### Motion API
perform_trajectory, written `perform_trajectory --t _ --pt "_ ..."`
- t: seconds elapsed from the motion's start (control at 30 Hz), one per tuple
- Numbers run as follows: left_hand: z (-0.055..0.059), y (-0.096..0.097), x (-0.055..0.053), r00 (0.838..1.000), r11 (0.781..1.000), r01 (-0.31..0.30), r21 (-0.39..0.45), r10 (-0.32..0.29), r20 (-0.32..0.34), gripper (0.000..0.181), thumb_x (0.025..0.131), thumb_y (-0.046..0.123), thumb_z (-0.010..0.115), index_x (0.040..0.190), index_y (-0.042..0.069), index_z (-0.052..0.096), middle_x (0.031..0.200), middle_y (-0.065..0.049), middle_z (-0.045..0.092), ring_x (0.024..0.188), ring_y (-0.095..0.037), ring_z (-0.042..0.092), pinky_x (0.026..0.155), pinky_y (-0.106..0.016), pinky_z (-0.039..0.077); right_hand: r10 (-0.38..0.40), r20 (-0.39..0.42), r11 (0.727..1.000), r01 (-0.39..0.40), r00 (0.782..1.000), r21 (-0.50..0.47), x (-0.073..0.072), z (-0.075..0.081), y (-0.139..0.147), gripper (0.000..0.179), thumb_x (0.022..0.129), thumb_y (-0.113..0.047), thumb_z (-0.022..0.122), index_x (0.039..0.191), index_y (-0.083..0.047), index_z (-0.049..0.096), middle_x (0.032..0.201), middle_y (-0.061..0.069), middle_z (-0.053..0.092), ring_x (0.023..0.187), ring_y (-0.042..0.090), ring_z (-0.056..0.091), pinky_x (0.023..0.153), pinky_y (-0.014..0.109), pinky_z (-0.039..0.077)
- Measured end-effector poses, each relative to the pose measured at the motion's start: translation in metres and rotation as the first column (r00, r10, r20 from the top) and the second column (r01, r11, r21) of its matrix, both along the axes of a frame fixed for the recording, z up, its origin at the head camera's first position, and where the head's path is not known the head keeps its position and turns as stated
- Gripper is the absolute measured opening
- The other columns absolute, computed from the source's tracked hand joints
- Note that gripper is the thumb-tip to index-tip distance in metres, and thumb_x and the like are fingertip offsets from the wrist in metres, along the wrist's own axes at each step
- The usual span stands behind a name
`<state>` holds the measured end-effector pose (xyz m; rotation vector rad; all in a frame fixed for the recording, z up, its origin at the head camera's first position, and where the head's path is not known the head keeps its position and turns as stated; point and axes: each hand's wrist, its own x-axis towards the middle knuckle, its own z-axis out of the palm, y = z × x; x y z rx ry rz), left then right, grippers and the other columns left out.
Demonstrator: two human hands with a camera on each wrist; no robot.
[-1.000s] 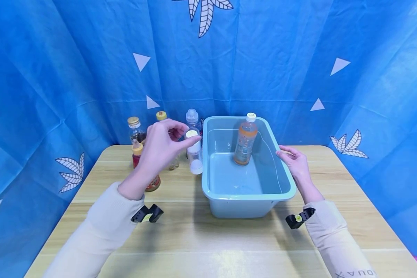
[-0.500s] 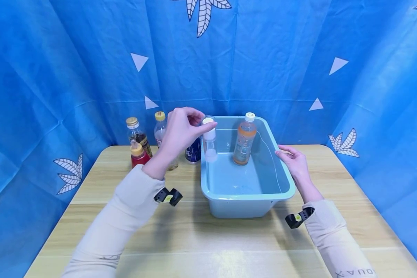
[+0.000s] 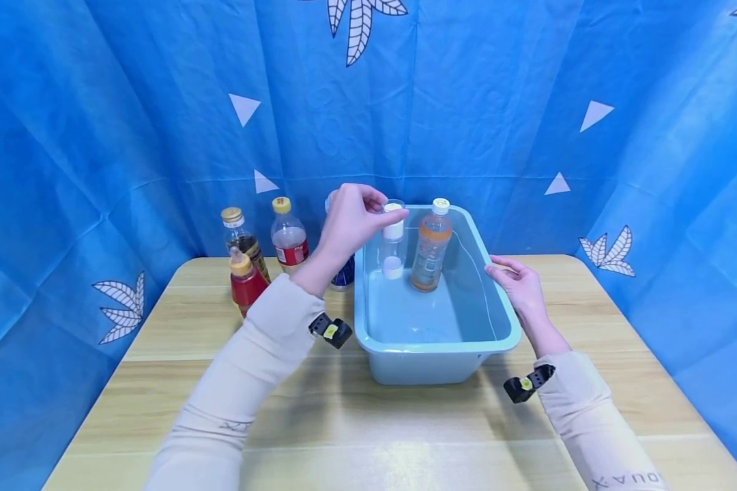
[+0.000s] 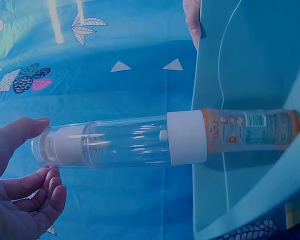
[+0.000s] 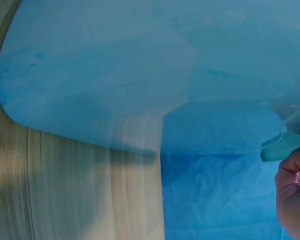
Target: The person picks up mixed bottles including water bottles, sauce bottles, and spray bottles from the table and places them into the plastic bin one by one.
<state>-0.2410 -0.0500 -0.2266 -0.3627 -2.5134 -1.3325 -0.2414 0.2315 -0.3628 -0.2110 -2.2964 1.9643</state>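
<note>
In the head view my left hand [image 3: 357, 221] pinches the top of a clear bottle [image 3: 394, 239] between thumb and fingers. The bottle hangs upright within the mouth of a light blue plastic tub [image 3: 439, 348]; whether its base touches the floor is not plain. In the left wrist view the bottle [image 4: 132, 140] shows a clear cap over a white collar and a white base. Just right of it, a drink bottle [image 3: 431, 252] with a white cap and orange contents stands inside the tub. My right hand [image 3: 518, 286] grips the tub's right rim with thumb and fingers.
Left of the tub stand a soda bottle [image 3: 291, 245] with a red label, a dark bottle [image 3: 243, 240] with a gold cap and a red squeeze bottle [image 3: 247, 285]. A dark blue bottle [image 3: 344, 274] is mostly hidden behind my left arm. Blue curtain [image 3: 491, 102] surrounds the wooden table [image 3: 442, 436].
My left hand has carried the clear bottle rightward, from beside the tub across its left rim to inside its mouth. My right hand stays on the rim.
</note>
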Motion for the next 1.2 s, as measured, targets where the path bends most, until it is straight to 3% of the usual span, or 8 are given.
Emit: perform_trajectory --t 0.3,0.57,0.97,1.2 --pt "-0.007 0.022 -0.018 0.999 1.0 -0.004 0.005 0.003 0.046 0.031 0.07 0.031 0.075 0.083 0.004 0.067 0.071 -0.004 0.059 0.069 -0.014 0.052 0.053 -0.021 0.041 0.002 -0.002 1.0 -0.002 1.0 -0.001 -0.001 0.0 0.0 0.046 0.083 -0.021 0.062 0.121 0.002 0.05 0.069 -0.014 0.062 0.064 0.003 0.06 0.057 0.019 0.05" --pt "-0.02 0.04 -0.032 0.996 1.0 -0.01 -0.004 0.01 0.091 0.027 0.07 0.029 0.075 0.074 0.004 0.065 0.062 -0.002 0.052 0.061 -0.013 0.049 0.05 -0.02 0.036 -0.001 -0.016 1.0 0.001 1.0 0.003 0.0 0.0 -0.001 0.042 0.083 -0.021 0.063 0.117 0.0 0.054 0.069 -0.013 0.062 0.063 0.003 0.06 0.056 0.019 0.05" --pt "-0.039 0.056 -0.045 0.985 0.999 -0.049 0.003 0.048 0.163 0.029 0.066 0.028 0.078 0.079 0.005 0.065 0.073 -0.002 0.059 0.069 -0.012 0.052 0.056 -0.022 0.043 -0.018 -0.032 1.0 0.018 0.999 0.015 0.0 0.0 -0.002 0.036 0.082 -0.019 0.063 0.113 -0.001 0.057 0.067 -0.014 0.062 0.061 0.003 0.06 0.056 0.019 0.049" --pt "-0.054 0.065 -0.051 0.988 0.999 -0.036 0.021 0.033 0.148 0.028 0.064 0.025 0.08 0.077 0.005 0.067 0.07 -0.001 0.059 0.068 -0.012 0.053 0.056 -0.021 0.043 -0.021 -0.026 1.0 0.021 0.999 0.023 0.0 0.0 -0.003 0.038 0.083 -0.02 0.063 0.114 0.0 0.056 0.067 -0.014 0.062 0.061 0.003 0.06 0.056 0.019 0.05"
